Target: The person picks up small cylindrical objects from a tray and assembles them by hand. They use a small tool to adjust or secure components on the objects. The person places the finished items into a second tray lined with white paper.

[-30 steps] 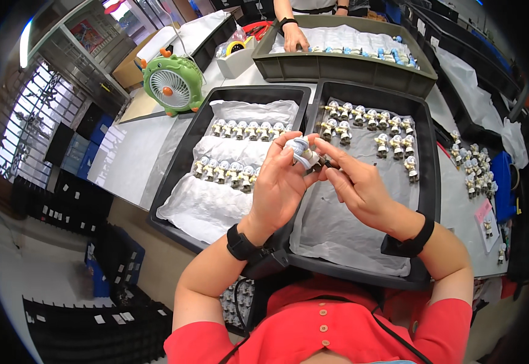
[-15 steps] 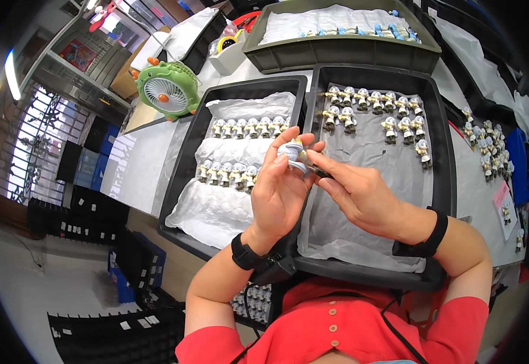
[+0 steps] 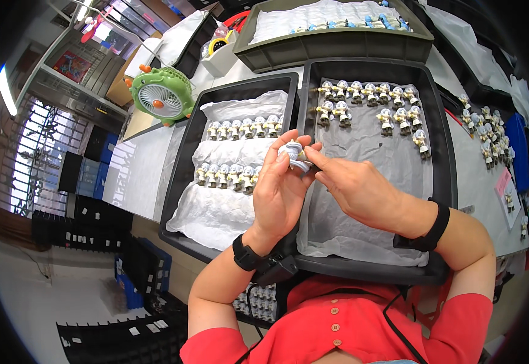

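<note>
A small figurine (image 3: 292, 149) with pale blue-grey hair lies in my left hand (image 3: 275, 197), gripped between thumb and fingers above the gap between two black trays. My right hand (image 3: 361, 187) is closed, thumb and forefinger pinched against the figurine's right side. Those fingers cover its lower part. In the left black tray (image 3: 182, 142), two rows of similar figurines (image 3: 235, 129) lie on white sheets. The right black tray (image 3: 448, 176) has more of them (image 3: 369, 93) along its far end and right side.
An olive crate (image 3: 337, 50) with blue-and-white figures stands beyond the trays. A green fan (image 3: 161, 97) is at the far left, near a white tape dispenser (image 3: 220, 59). Loose figurines (image 3: 488, 136) cluster on the table at the right, by a pink-and-white card (image 3: 505, 188).
My right fingers have shifted slightly on the figurine, and the dark piece seen between them before is now hidden. The whole view has moved a little.
</note>
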Tool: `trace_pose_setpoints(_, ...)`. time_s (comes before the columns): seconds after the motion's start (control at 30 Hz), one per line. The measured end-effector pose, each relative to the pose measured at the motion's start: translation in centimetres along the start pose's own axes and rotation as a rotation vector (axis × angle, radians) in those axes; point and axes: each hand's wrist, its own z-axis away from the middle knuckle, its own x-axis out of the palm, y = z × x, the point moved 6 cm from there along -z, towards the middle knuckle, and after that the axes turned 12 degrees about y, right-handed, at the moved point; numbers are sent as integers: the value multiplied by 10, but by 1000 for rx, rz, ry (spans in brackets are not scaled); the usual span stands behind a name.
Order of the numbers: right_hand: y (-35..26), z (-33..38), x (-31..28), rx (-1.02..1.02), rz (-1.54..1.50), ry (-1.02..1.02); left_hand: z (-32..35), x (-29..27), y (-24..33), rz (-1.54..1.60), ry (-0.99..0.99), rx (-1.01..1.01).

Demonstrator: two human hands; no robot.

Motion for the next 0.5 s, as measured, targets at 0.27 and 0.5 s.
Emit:
trace_pose_setpoints(0.27,3,2,3,-15,53,-19,0,1,-2,21,1,-16)
trace_pose_setpoints(0.5,5,3,5,-29,99,-41,0,0,-4,25,11,-19)
